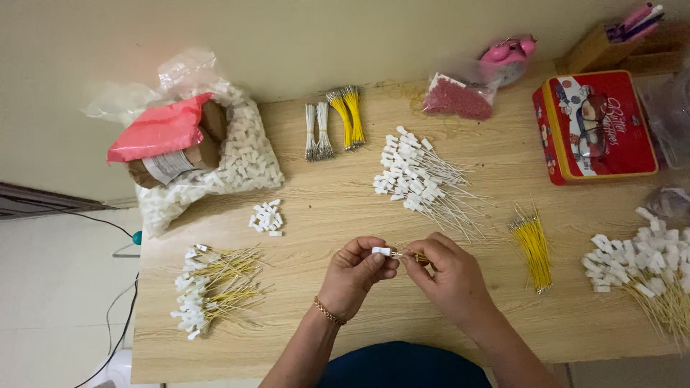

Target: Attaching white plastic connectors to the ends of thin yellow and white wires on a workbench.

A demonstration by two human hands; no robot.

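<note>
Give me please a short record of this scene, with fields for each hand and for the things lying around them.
surface: wooden table
left hand: pinches a small white connector between its fingertips
right hand: holds a thin yellow wire against the connector
left of hands: pile of yellow wires with white connectors
above hands: pile of white wires with connectors
right of hands: bundle of bare yellow wires
far left: clear bag of white connectors
far right: red tin box
</note>
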